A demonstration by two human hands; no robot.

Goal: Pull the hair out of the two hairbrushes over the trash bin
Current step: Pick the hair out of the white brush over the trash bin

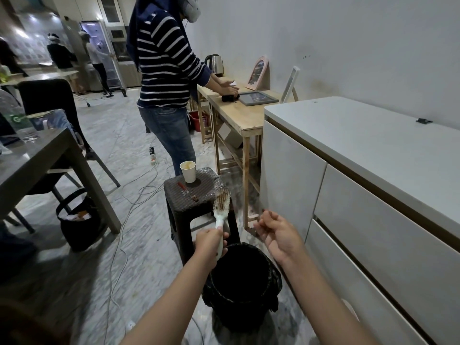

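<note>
Over the black-lined trash bin (239, 277), the left hand (211, 245) gripped the white hairbrush (220, 215) by its handle (bristles up, so pulled hair would drop in) while the right hand (278, 235) hovered loosely curled, apparently empty.

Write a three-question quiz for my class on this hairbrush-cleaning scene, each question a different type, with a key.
1. True or false: the left hand grips the white hairbrush by its handle.
2. What stands beside the red-handled brush on the stool? A) paper cup B) kettle C) bottle
3. Fill in: the black ___ sits below both hands.

Key: 1 true; 2 A, the paper cup; 3 trash bin. The right hand looks pinched, its contents unclear.
</note>
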